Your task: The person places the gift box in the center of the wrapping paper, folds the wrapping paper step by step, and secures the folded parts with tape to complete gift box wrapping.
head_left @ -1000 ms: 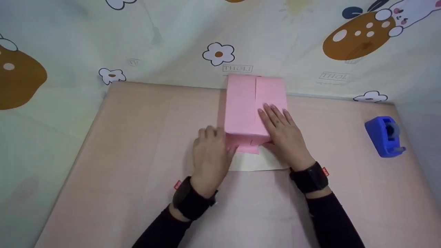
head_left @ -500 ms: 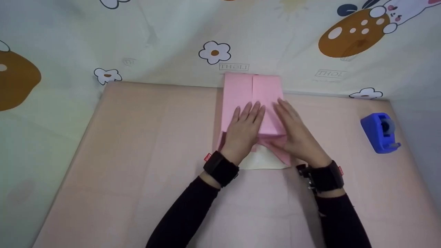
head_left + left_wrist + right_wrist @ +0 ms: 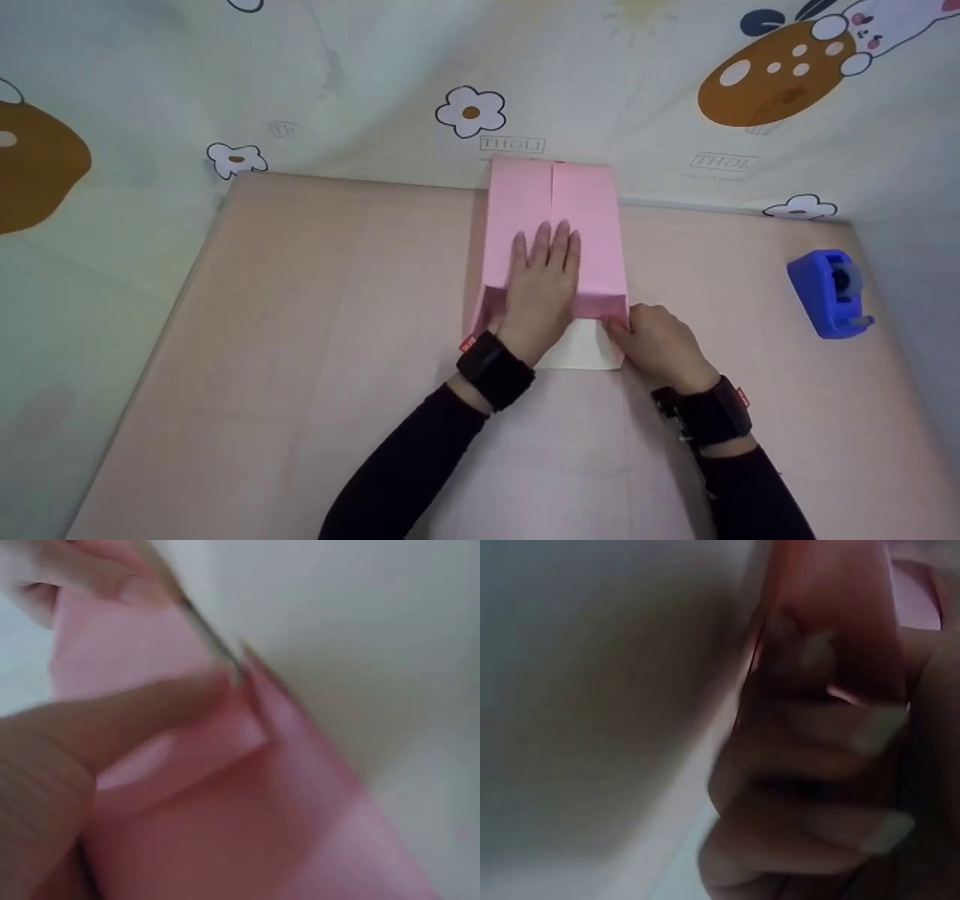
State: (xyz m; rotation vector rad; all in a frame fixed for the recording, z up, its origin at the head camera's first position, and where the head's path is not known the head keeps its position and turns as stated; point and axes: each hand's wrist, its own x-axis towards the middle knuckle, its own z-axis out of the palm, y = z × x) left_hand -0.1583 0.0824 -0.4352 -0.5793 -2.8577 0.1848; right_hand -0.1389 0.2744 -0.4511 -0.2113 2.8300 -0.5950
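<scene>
A box-shaped pink paper packet (image 3: 517, 202) lies with a lengthwise seam on top, its near end unfolded. A whitish flap (image 3: 589, 349) juts out below that end. My left hand (image 3: 540, 307) rests on the packet's top with straight fingers. At the near right corner, my right hand (image 3: 664, 345) pinches the pink side flap with thumb and curled fingers. The left wrist view is blurred; the left thumb (image 3: 112, 727) lies across folded pink paper (image 3: 217, 832). Curled right fingers (image 3: 780, 847) appear against pink paper (image 3: 847, 585) in the dark right wrist view. The packet's contents are hidden.
A blue tape dispenser (image 3: 829, 292) stands at the table's right side. The table (image 3: 337, 315) has a pale pink cover. Behind it hangs a patterned curtain-like sheet (image 3: 360, 90), close to the packet's far end.
My left hand has moved from the near left corner onto the packet's top. My right hand has left the top and now grips the flap at the near right corner.
</scene>
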